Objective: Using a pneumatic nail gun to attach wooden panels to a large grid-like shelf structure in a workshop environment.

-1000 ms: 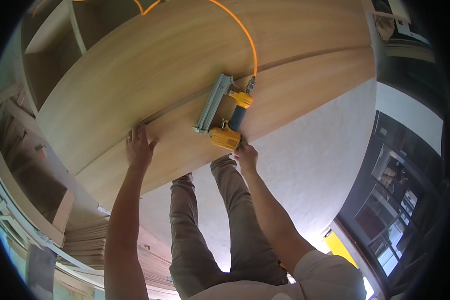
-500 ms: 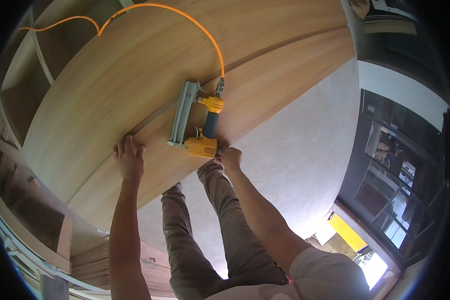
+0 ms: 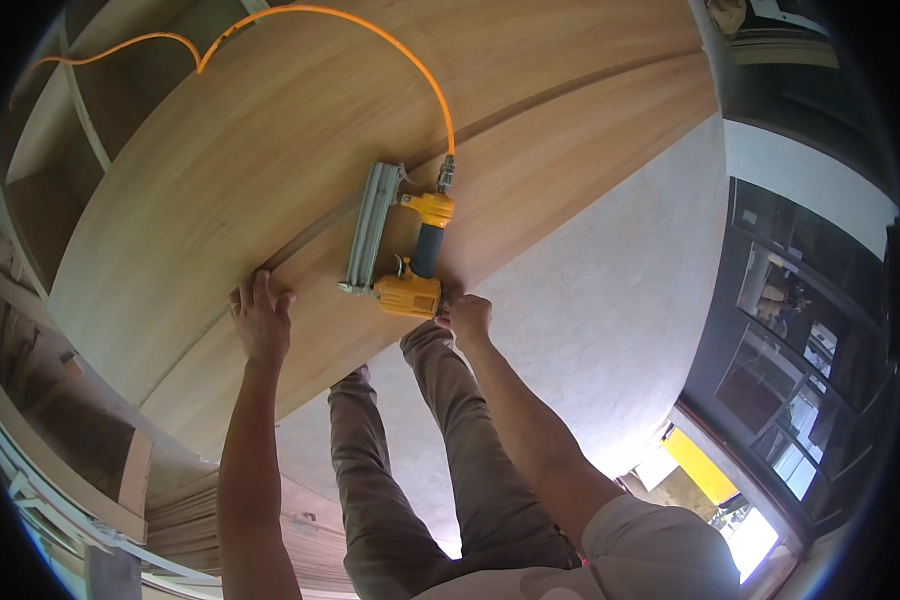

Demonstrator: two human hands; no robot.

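Observation:
A long, narrow wooden board [image 3: 530, 215] lies along a wider wooden panel [image 3: 200, 190], with a dark step between them. My left hand [image 3: 262, 315] rests on the narrow board, fingers stretched out and tips at that step. At the near edge of the same board, my right hand [image 3: 470, 318] is closed, its fingers curled at the edge beside the tool; the fingertips are partly hidden. Between my hands a yellow and black nail gun [image 3: 410, 293] with a grey magazine lies on its side on the wood. Neither hand holds its grip.
An orange air hose [image 3: 400, 50] runs from the nail gun across the panel to the far left. Wooden frames [image 3: 45, 210] stand at the left, above stacked thin sheets [image 3: 185, 525]. A pale surface [image 3: 600, 290] shows beyond the board's near edge. Dark framed glass panes [image 3: 780, 330] are at the right.
The whole view has shifted slightly, so everything appears a little further right. Both hands keep their places on the board, and the nail gun lies as before.

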